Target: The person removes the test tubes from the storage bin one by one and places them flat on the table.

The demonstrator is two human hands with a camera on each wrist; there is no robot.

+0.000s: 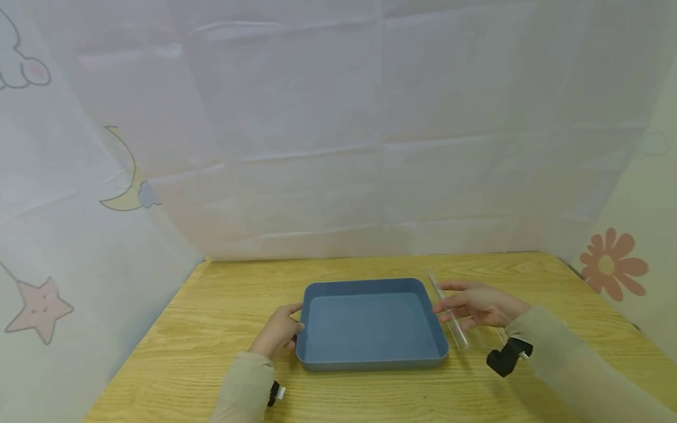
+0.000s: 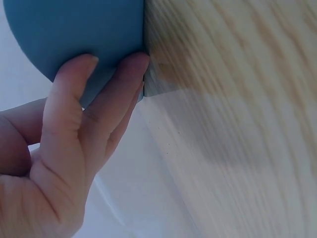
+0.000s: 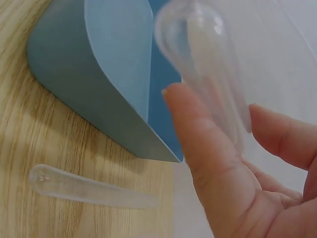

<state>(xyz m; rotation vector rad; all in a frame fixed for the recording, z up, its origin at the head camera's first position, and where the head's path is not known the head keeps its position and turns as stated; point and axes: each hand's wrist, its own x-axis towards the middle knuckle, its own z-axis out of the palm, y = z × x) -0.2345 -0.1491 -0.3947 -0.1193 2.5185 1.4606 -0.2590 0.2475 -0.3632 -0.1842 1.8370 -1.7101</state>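
A shallow blue-grey rectangular tray point(image 1: 372, 364) lies on the wooden table. My left hand point(image 1: 277, 332) is at its left side, with fingertips resting against the outer wall. In the left wrist view these fingers point(image 2: 69, 99) touch the tray wall near a corner. Just off the tray's right side, my right hand point(image 1: 478, 304) pinches a clear test tube point(image 1: 459, 336) between thumb and fingers. The tube is tilted, its rounded end point(image 3: 190, 29) towards the camera in the right wrist view. On the table below lies a second clear test tube point(image 3: 94, 191), mostly hidden by my right arm in the head view.
The wood-grain table point(image 1: 238, 282) reaches back to a pale wall covering point(image 1: 296, 194) with cartoon prints. Black wrist mounts point(image 1: 505, 357) sit on both of my sleeves.
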